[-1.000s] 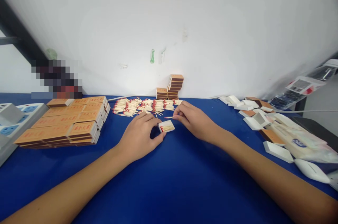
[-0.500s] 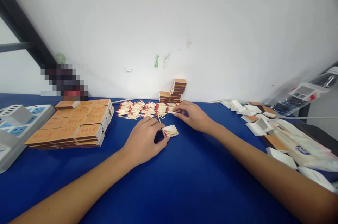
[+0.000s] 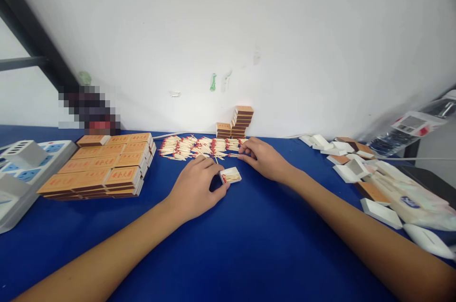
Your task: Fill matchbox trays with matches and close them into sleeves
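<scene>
While the blue table (image 3: pixel 249 245) spreads under it all, the block of orange matchboxes (image 3: pixel 103 169) sits well left of the white tray (image 3: pixel 231 176), its red lid print too small to read. The heap of loose matches (image 3: pixel 192 146) lies just behind the tray, sticks running mostly left to right. The left hand (image 3: pixel 194 188) pinches the tray's left edge. The right hand (image 3: pixel 263 157), behind and right of the tray, is the nearer one to the heap, fingers curled narrow on its end, and I can't tell if a match is gripped

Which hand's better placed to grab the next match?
Right. The right hand has its fingers at the right end of the match pile; the left hand grips the open tray.
</scene>
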Demonstrator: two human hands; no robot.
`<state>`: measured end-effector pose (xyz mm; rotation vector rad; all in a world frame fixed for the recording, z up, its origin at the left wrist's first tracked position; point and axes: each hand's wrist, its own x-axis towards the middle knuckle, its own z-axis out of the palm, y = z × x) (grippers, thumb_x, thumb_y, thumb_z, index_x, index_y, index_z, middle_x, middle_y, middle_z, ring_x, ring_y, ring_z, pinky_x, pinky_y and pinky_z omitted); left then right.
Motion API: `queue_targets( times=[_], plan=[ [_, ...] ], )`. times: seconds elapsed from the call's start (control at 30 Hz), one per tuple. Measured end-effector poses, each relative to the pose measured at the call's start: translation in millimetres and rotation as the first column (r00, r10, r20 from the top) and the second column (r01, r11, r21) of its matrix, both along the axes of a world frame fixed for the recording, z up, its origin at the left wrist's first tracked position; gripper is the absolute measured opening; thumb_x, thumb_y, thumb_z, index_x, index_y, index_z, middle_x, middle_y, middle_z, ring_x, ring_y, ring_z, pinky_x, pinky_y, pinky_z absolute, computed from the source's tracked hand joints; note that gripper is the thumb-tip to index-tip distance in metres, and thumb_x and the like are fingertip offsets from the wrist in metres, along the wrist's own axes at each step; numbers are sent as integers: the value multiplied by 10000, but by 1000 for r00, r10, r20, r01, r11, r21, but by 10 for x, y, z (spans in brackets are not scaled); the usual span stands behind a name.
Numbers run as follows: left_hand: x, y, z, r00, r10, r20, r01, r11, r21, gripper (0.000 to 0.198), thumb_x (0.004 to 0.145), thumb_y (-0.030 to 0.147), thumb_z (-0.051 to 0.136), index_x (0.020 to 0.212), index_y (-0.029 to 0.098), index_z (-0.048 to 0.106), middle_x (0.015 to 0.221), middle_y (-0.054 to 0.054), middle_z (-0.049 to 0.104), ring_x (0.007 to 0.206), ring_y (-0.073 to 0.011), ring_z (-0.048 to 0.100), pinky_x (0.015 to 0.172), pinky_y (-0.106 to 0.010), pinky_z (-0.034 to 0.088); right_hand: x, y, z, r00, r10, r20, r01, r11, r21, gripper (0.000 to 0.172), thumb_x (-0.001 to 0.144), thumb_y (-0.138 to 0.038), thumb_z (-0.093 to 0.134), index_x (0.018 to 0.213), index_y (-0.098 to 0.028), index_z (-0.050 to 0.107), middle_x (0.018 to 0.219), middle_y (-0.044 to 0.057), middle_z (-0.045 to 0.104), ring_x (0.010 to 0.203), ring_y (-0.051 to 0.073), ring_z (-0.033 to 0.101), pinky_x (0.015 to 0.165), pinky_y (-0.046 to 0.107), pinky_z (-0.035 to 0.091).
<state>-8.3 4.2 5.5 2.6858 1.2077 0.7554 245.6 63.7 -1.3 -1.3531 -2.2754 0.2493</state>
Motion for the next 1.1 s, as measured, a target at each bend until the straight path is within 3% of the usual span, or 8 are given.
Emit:
queue_targets(
  times=[0.33, 0.53, 0.7, 0.8, 0.93, 1.1],
  plan=[
    [-29, 11, 13, 1000, 5, -3, -5, 999, 38, 213, 941, 320, 695, 1085, 170, 738, 1009, -71, 740, 1021, -270, 647, 1011, -463, 517, -49, -42, 99, 997, 19, 76, -14, 998, -68, 93, 992, -186, 591, 911, -186, 636, 969, 73, 615, 830, 195, 595, 782, 324, 471],
    [-29, 28, 7, 1000, 13, -20, -12, 999, 47, 212, 936, 326, 703, 1078, 173, 742, 1010, -71, 739, 1032, -270, 648, 1022, -467, 518, -53, -367, 251, 996, 85, 37, -84, 996, -26, 99, 1019, -201, 552, 947, -208, 620, 997, 59, 611, 846, 190, 600, 749, 308, 468],
    [-26, 28, 9, 1000, 6, -27, -5, 999, 53, 180, 942, 335, 702, 1019, 175, 732, 979, -70, 723, 1014, -268, 641, 997, -460, 526, -254, -593, 248, 981, 162, 110, -160, 987, -21, 98, 1040, -208, 547, 970, -203, 616, 1022, 62, 614, 850, 184, 603, 740, 307, 462],
    [-30, 22, 12, 1000, 6, -23, -5, 999, 44, 179, 942, 335, 702, 1034, 184, 731, 988, -65, 724, 1014, -266, 641, 994, -456, 525, -249, -508, 207, 986, 160, 53, -159, 987, -15, 81, 1028, -236, 590, 965, -209, 633, 1001, 53, 628, 855, 183, 603, 746, 306, 461],
    [-33, 10, 17, 999, 16, -29, -15, 1000, 28, 210, 935, 325, 705, 1086, 183, 738, 1001, -68, 728, 1038, -276, 645, 1008, -465, 519, -76, -209, 113, 996, 49, -76, -47, 999, 28, 60, 995, -229, 633, 978, -201, 683, 923, 39, 631, 802, 177, 594, 751, 313, 462],
    [-31, 6, 17, 1000, 12, -27, -11, 1000, 24, 225, 932, 330, 709, 1095, 178, 741, 1004, -73, 733, 1033, -278, 648, 1012, -470, 522, 35, 24, -50, 1000, 10, -2, -10, 999, 37, 209, 1003, -246, 615, 1157, -201, 749, 967, 68, 639, 812, 193, 602, 760, 335, 467]
  ],
)
